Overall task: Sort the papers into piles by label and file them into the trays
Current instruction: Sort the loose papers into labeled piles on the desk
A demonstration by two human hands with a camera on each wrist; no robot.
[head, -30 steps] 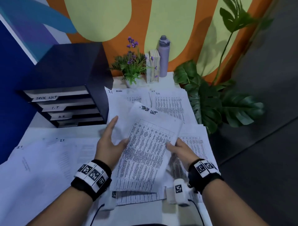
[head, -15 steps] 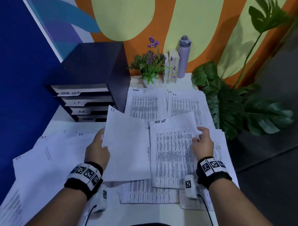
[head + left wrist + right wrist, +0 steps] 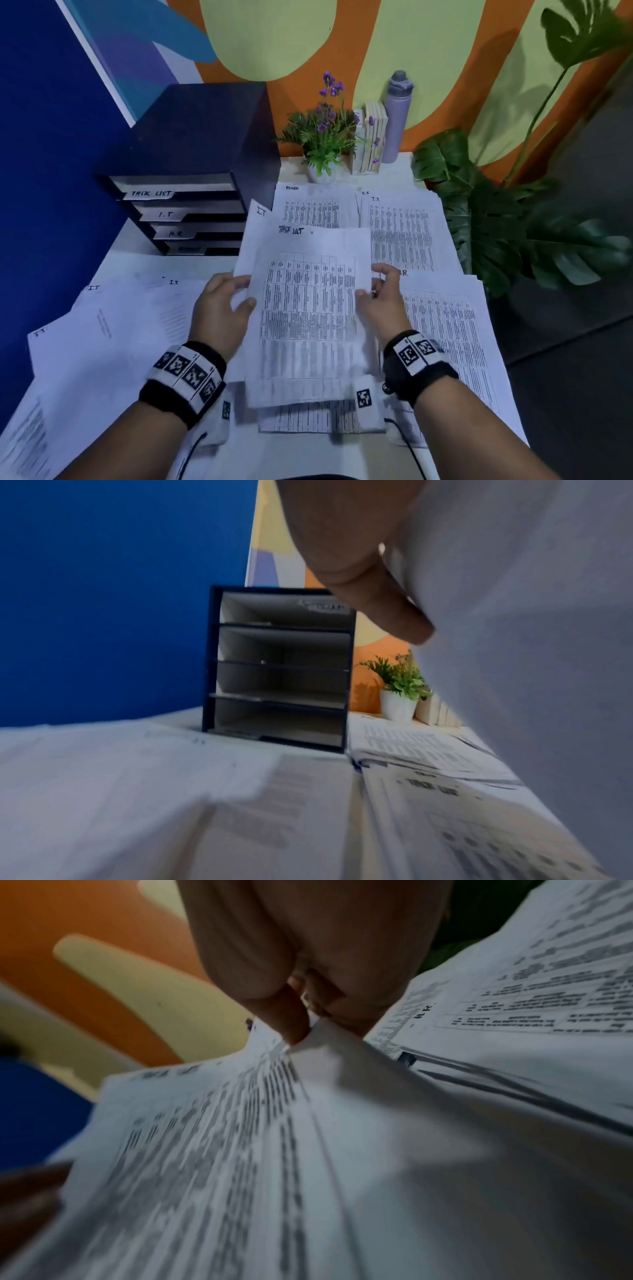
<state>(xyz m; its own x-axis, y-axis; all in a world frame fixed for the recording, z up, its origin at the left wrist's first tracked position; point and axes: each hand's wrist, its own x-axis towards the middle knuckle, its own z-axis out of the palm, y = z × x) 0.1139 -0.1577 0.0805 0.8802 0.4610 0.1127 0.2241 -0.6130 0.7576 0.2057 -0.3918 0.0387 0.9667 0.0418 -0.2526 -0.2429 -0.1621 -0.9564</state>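
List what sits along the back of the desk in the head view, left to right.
Dark blue file tray unit → potted plant with purple flowers → row of books → lavender water bottle → large monstera plant.

You are working in dim, bluish light, and the white papers point(image 3: 442, 329) on the surface read grey-blue rather than white. In the head view the big leaf plant point(image 3: 513, 222) throws a soft shadow up the painted wall behind it, so the light reaches it from the front. Straight lines bow near the edges of that view, and the lower rows of the held sheet point(image 3: 308, 308) smear. Both wrist views are heavily blurred up close: your left hand point(image 3: 359, 569) and right hand point(image 3: 308, 947) fill the top as soft shapes, and the print streaks.
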